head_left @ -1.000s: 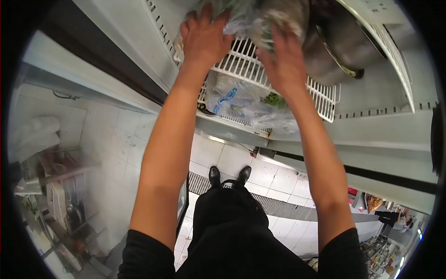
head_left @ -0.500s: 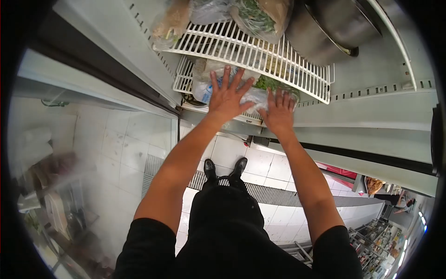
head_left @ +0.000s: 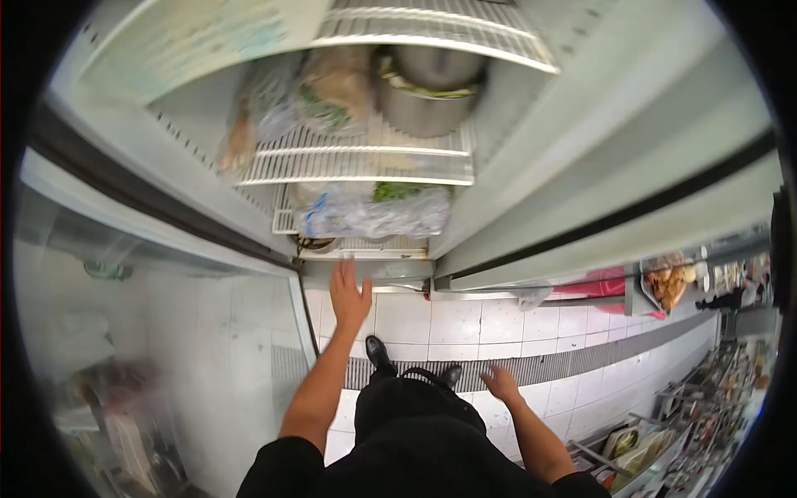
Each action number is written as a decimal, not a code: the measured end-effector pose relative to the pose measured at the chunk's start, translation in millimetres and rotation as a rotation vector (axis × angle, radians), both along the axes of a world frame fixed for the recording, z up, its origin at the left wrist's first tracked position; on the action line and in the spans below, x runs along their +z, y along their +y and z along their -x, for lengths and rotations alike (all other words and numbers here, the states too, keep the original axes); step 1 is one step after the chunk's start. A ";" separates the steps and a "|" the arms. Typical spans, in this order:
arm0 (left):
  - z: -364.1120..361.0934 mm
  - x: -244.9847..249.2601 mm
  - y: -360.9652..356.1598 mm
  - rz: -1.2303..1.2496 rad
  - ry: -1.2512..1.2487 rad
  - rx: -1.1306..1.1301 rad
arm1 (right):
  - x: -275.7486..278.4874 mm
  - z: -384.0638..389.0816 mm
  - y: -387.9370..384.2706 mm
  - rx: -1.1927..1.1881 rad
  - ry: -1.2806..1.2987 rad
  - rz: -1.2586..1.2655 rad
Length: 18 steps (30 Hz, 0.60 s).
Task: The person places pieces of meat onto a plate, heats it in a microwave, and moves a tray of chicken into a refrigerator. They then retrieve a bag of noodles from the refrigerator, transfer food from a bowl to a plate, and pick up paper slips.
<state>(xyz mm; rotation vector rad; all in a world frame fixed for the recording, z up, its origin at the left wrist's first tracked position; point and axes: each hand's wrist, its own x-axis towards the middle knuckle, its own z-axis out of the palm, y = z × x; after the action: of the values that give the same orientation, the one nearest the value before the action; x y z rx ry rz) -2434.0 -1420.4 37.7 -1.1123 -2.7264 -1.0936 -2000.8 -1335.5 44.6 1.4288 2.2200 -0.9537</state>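
Note:
My left hand (head_left: 350, 297) is held just below the front lip of an upright fridge, thumb apart from the fingers, with nothing in it. The edge of the open glass door (head_left: 300, 319) is beside it. My right hand (head_left: 501, 383) hangs lower, over the tiled floor, slightly blurred, its fingers apart and empty. On the low wire shelf (head_left: 282, 222) lie clear plastic bags (head_left: 374, 214) with leafy greens (head_left: 397, 192). The shelf above carries bagged greens (head_left: 325, 108) and a metal pot (head_left: 425, 112). Neither hand touches these things.
A floor drain grate (head_left: 573, 357) runs across the white tiles. To the right are a tray of brown food (head_left: 667, 282), a pink-red item (head_left: 602, 284) and a cluttered rack (head_left: 664, 444). Another person (head_left: 730, 297) stands far off at right.
Both hands have come away from the plastic bags on the low shelf. The left has dropped below the fridge lip; the right has moved down beside my body. The view has tilted up and shifted.

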 end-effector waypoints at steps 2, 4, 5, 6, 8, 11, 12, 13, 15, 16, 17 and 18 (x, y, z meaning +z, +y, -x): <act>-59.4 -50.0 -31.9 0.469 -0.424 -0.148 | -43.3 -134.3 -35.4 -0.201 -0.210 0.181; -118.7 -149.6 -49.8 0.842 -0.620 -0.570 | -55.9 -246.3 -66.0 0.116 -0.343 0.253; -154.0 -159.1 -40.9 0.978 -0.782 -0.685 | -46.4 -282.9 -78.7 0.011 -0.348 0.228; -194.2 -155.9 -39.5 0.929 -0.753 -0.633 | -44.9 -309.0 -87.6 -0.108 -0.295 0.209; -260.1 -106.3 -9.0 0.857 -0.863 -0.608 | -36.1 -344.2 -94.6 -0.402 -0.043 0.197; -341.2 -127.5 34.0 0.856 -0.766 -0.741 | -53.7 -372.1 -87.0 -1.023 0.207 0.273; -367.7 -115.1 55.0 0.849 -0.709 -0.787 | -54.8 -382.1 -80.0 -1.081 0.272 0.323; -394.5 -104.1 75.5 0.763 -0.637 -0.867 | -56.5 -394.2 -72.5 -1.095 0.298 0.320; -445.2 -68.6 123.9 0.582 -0.518 -0.960 | -70.2 -413.5 -63.1 -1.102 0.367 0.229; -470.5 -46.2 150.0 0.483 -0.473 -0.969 | -66.9 -422.3 -57.7 -1.146 0.371 0.230; -492.5 -26.6 178.5 0.471 -0.566 -0.929 | -68.2 -431.7 -56.8 -1.148 0.378 0.242; -513.4 -9.0 208.1 0.335 -0.577 -0.917 | -75.9 -444.9 -53.1 -1.166 0.380 0.239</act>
<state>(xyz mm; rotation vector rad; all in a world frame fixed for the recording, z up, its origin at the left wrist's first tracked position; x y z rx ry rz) -1920.5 -1212.2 28.7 -2.6331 -2.8737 -1.1463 -1556.0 -1388.6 -31.2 2.5897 1.2039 -1.8510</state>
